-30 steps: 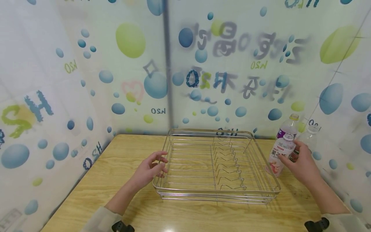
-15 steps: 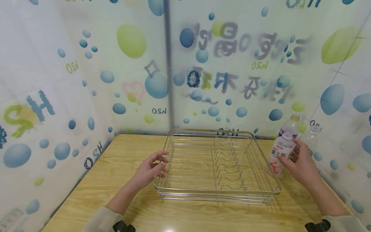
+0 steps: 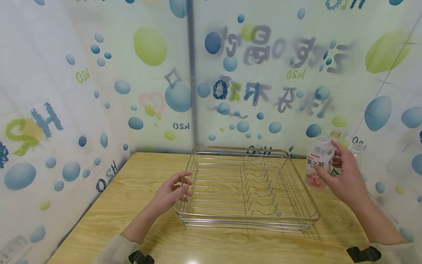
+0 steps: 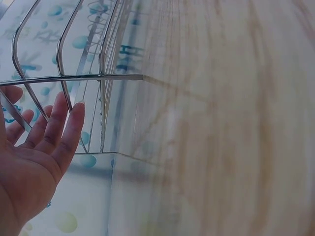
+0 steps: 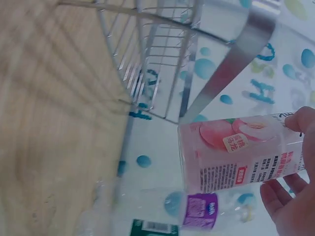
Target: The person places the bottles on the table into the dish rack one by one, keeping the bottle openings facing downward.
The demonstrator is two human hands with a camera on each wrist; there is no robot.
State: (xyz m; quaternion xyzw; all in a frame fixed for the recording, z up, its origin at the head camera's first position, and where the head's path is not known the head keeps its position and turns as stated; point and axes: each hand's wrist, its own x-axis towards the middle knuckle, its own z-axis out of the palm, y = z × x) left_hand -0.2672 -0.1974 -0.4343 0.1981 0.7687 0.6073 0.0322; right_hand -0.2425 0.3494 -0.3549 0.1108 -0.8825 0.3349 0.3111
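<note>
A clear plastic bottle with a pink peach-tea label (image 3: 319,167) is held in my right hand (image 3: 351,181), thumb on one side and fingers on the other. Its base is lifted beside the right rim of a wire dish rack (image 3: 230,149). In the right wrist view, the bottle (image 5: 236,152) lies across the picture with the peaches on its label showing. My left hand (image 3: 167,194) is at the rack's left side, its fingers loosely bent over the rim. The left wrist view shows those fingers (image 4: 56,123) right against the metal bars.
Behind the held bottle stand a bottle with a yellowish cap (image 3: 336,134) and purple label (image 5: 201,210), and a clear one (image 3: 357,148) with a green label (image 5: 153,228). The wooden table (image 3: 132,187) meets a patterned curtain (image 3: 158,110) at the back and sides.
My right hand has raised the pink-labelled bottle off the table and slightly back, so it now covers most of the purple-labelled bottle. The left hand and the rack have stayed put.
</note>
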